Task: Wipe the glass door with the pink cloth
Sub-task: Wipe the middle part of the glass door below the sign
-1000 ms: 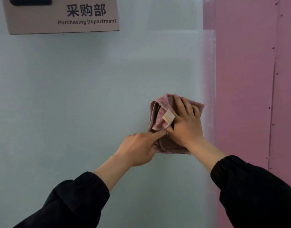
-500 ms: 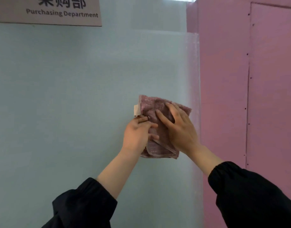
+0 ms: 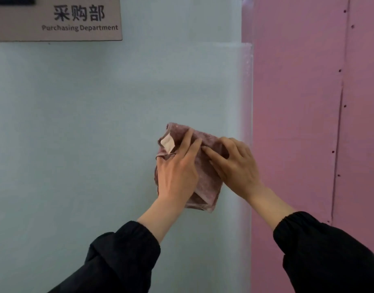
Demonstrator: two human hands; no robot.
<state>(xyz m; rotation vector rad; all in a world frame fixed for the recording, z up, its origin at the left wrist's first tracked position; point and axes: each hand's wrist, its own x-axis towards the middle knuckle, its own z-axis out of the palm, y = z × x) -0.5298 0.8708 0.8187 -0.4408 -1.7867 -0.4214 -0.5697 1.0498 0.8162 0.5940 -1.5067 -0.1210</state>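
Pale frosted glass door (image 3: pixel 97 144) behind both hands. My left hand (image 3: pixel 177 174) flat on folded pink cloth (image 3: pixel 209 187); right hand (image 3: pixel 236 166) pinches its edge.

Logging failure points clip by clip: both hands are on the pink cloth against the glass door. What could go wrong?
1. The pink cloth is loosely folded, label out; the left hand presses flat while the right hand curls at its edge, so folds may slip loose.
2. It sits near the glass door's right edge; a rightward stroke could run onto the pink wall.
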